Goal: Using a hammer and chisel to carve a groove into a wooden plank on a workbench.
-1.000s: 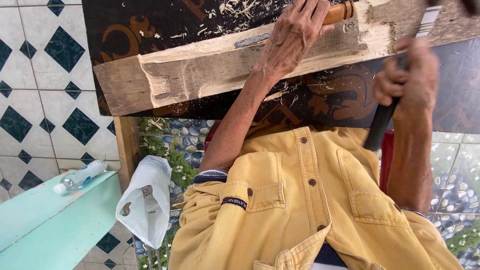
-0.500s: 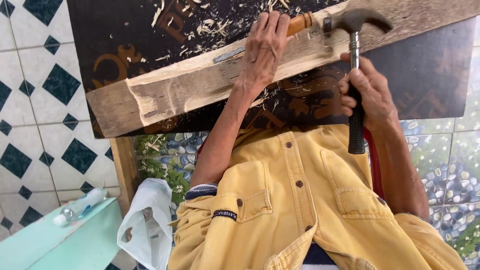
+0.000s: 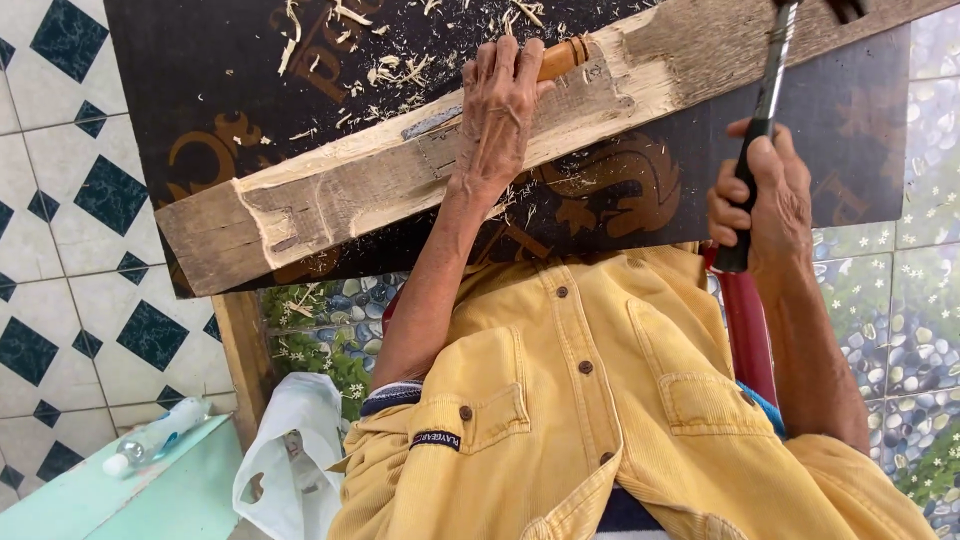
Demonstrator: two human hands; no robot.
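My left hand (image 3: 497,110) is wrapped around a chisel with a wooden handle (image 3: 563,57); its metal blade (image 3: 432,123) lies flat in a shallow cut on a rough wooden beam (image 3: 330,200). The beam rests slanted across a dark board (image 3: 220,90) strewn with wood shavings. My right hand (image 3: 765,195) grips the black handle of a hammer (image 3: 775,60), whose metal shaft rises to the top edge, where the head is mostly cut off. The hammer is off to the right of the chisel handle and not touching it.
A notch is cut in the beam near its left end. Below the board stand a wooden post (image 3: 245,350) and a red upright (image 3: 745,330). A white plastic bag (image 3: 290,460) and a clear plastic bottle (image 3: 155,437) sit by a pale green surface (image 3: 150,500). The floor is tiled.
The hammer, whose head was close to the chisel handle half a second ago, has swung up and right. My left hand has stayed on the chisel against the beam.
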